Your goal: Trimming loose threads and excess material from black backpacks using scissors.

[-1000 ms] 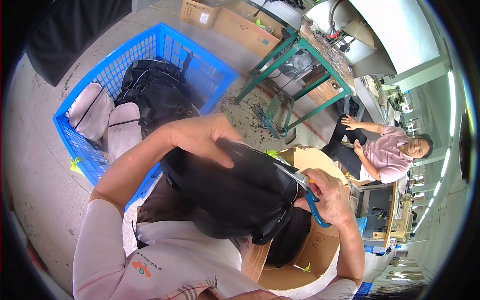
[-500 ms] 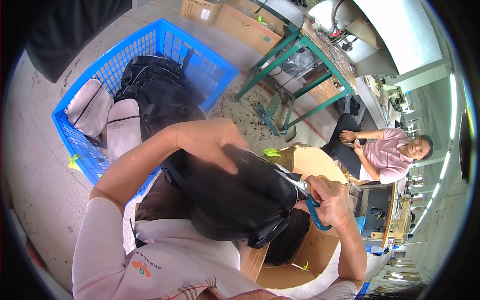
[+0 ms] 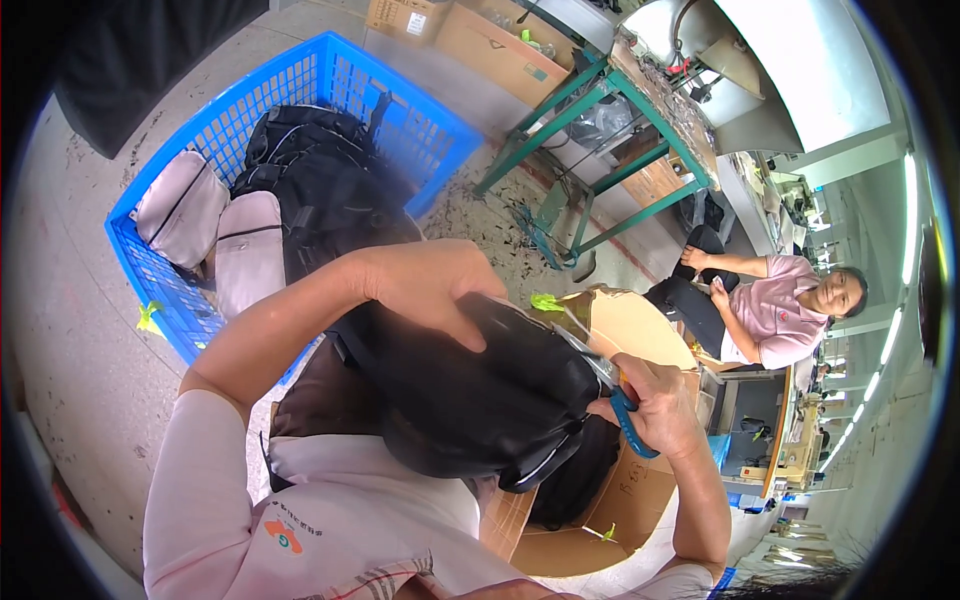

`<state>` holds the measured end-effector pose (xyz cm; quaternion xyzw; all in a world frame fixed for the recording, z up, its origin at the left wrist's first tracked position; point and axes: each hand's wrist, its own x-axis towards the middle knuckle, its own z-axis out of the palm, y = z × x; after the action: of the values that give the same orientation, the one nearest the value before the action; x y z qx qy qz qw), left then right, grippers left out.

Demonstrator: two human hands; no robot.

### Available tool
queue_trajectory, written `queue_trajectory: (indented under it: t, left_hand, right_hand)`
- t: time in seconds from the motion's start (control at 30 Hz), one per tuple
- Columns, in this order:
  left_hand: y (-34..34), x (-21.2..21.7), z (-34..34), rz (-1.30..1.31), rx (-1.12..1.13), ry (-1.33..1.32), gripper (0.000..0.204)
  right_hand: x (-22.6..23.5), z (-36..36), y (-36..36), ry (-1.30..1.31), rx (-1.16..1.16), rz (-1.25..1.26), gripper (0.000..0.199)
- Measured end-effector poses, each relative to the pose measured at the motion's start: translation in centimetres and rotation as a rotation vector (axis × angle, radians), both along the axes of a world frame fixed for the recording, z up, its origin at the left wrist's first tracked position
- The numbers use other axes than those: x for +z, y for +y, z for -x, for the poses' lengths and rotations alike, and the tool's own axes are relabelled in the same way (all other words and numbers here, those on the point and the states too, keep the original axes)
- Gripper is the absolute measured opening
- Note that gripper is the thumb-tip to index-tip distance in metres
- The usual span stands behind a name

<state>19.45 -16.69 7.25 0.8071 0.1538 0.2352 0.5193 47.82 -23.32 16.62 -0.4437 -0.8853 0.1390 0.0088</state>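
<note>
A black fabric bag lies across my lap, its edge seam turned upward. My left hand grips its top edge, thumb on the near side and fingers hidden behind the fabric. In my right hand is a pair of scissors with blue handles. Their blades lie along the bag's right-hand edge, pointing up and to the left; whether they touch the fabric I cannot tell.
At the left a blue plastic basket holds black bags and pale pink pouches. An open cardboard box with black fabric inside stands by my right arm. A green-framed table is beyond. Another person sits at the right.
The scissor blades have swung to point more upward along the bag's edge, away from the black flap they were at. My left hand and the bag's top edge have shifted slightly right.
</note>
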Motion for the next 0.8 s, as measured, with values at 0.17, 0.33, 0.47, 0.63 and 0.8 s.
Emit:
queue_trajectory:
  t: [0.17,0.33,0.47,0.63,0.8]
  left_hand:
    - [-0.2,0.3,-0.5,-0.164,0.102,0.038,0.027]
    - [-1.8,0.5,-2.8,-0.393,0.226,0.214,0.031]
    - [-1.4,1.3,1.2,-0.439,0.284,0.348,0.032]
    - [0.3,-1.0,8.6,-0.280,0.456,0.418,0.034]
    - [-0.4,-4.1,7.4,0.158,0.599,-0.010,0.021]
  right_hand:
    - [0.3,0.2,0.1,-0.022,-0.071,0.047,0.050]
    - [-2.9,1.4,1.2,0.276,-0.183,0.226,0.056]
    - [-4.3,0.9,0.6,0.336,-0.225,0.292,0.048]
    - [-5.3,-0.3,-0.9,0.385,-0.336,0.360,0.046]
    - [-4.5,-0.8,-1.4,0.314,-0.412,0.412,0.055]
